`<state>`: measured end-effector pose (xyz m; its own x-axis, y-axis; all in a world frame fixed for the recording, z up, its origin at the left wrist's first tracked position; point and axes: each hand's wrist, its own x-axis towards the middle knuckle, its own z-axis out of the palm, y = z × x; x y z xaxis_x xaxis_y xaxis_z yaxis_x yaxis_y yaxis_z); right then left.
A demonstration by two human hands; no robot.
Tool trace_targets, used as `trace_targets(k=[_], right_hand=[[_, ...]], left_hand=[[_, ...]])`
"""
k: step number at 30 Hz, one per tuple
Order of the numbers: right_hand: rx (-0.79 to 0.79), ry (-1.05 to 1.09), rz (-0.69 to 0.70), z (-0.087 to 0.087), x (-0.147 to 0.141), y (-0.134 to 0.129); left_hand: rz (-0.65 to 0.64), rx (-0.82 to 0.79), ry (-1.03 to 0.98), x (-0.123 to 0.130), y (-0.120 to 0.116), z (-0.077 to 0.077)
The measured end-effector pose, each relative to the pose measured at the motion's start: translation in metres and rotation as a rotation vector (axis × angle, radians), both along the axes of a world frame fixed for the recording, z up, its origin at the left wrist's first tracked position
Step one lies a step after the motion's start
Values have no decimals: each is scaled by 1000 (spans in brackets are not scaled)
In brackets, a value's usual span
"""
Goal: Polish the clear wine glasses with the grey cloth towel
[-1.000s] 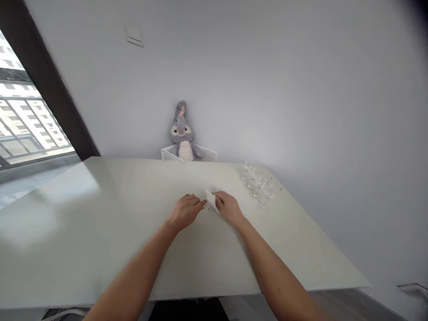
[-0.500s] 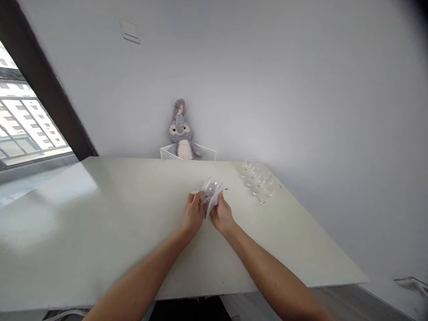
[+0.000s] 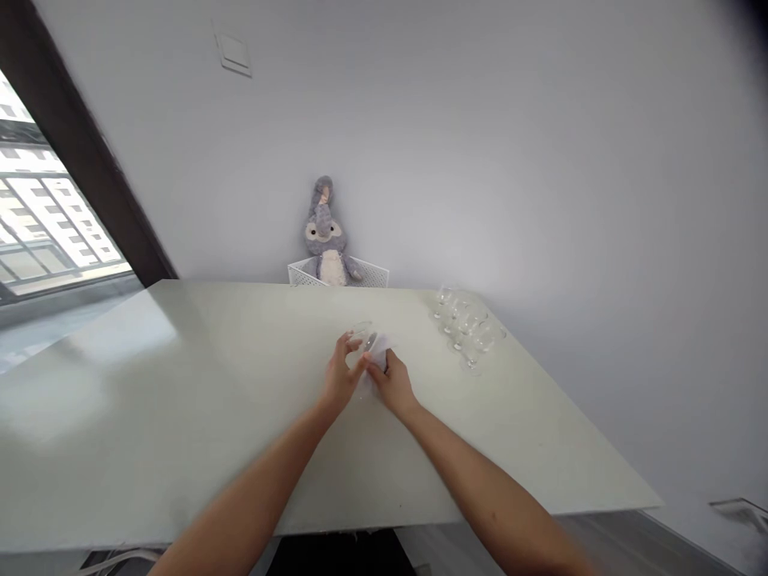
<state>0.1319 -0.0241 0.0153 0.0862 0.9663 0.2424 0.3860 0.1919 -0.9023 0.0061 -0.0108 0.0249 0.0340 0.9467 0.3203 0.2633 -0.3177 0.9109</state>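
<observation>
Near the middle of the pale table point(image 3: 240, 416), my left hand point(image 3: 343, 370) curls its fingers round a clear glass point(image 3: 361, 328). A white cloth point(image 3: 379, 349) is pinched in my right hand point(image 3: 393, 382) and lies against the glass. The two hands meet at the thumbs. Part of the glass is hidden behind the fingers and the cloth. Several clear stemmed glasses point(image 3: 470, 318) lie on their sides in a row at the table's back right.
A grey plush toy point(image 3: 331, 240) sits in a white perforated basket point(image 3: 375, 275) beyond the table's back edge. Behind them is a plain wall with a switch point(image 3: 234, 53). A window point(image 3: 51, 208) is at the left.
The glass has turned and shifted left between my hands. My left fingers have spread wider round it, and the cloth is now bunched up against it.
</observation>
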Motion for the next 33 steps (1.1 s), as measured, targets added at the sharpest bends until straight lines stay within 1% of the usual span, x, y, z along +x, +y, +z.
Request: trace_targets(k=[2, 3, 4, 6, 8, 9, 10, 11, 12, 13, 14, 16, 18, 20, 21, 23, 25, 27, 29, 31, 33], right_hand=[[-17, -53, 42, 1, 2, 1], [-46, -20, 86, 2, 3, 1], [-99, 58, 165, 4, 4, 1], [-258, 299, 414, 10, 7, -1], [-420, 551, 677, 14, 8, -6], [-480, 647, 775, 16, 7, -9], [-524, 713, 845, 17, 6, -13], [-548, 752, 889, 17, 5, -15], [-554, 763, 910, 16, 4, -16], [-541, 748, 904, 15, 3, -16], [-510, 707, 870, 13, 2, -15], [-397, 538, 715, 10, 2, -9], [-248, 242, 496, 7, 4, -2], [-94, -103, 290, 5, 4, 3], [-19, -261, 214, 4, 4, 4], [119, -504, 124, 3, 2, 2], [232, -629, 85, 3, 0, -1], [309, -608, 62, 4, -2, -3], [315, -448, 49, 4, -2, -2], [213, -203, 23, 3, -2, 0], [60, 114, 11, 1, -1, 5]], left_hand=[[-70, -125, -133, -4, 6, 2], [-94, -159, -164, -7, 8, 3], [-119, -173, -179, -10, 10, 5], [-226, -182, -225, -17, 11, 9], [-413, -216, -345, -23, 10, 14], [-507, -238, -417, -26, 8, 17], [-579, -257, -478, -28, 7, 18], [-624, -271, -520, -29, 6, 20], [-635, -281, -545, -30, 6, 20], [-616, -289, -557, -30, 6, 20], [-571, -295, -562, -30, 6, 19], [-423, -301, -558, -27, 9, 15], [-252, -301, -561, -23, 12, 11], [-131, -323, -598, -17, 13, 8], [-97, -335, -631, -14, 13, 7], [-56, -345, -707, -9, 11, 6], [-29, -324, -772, -6, 7, 7], [-5, -291, -814, -4, 4, 8], [4, -247, -822, -3, 1, 9], [-1, -173, -780, -2, -3, 10], [-31, -63, -704, -1, -8, 12]])
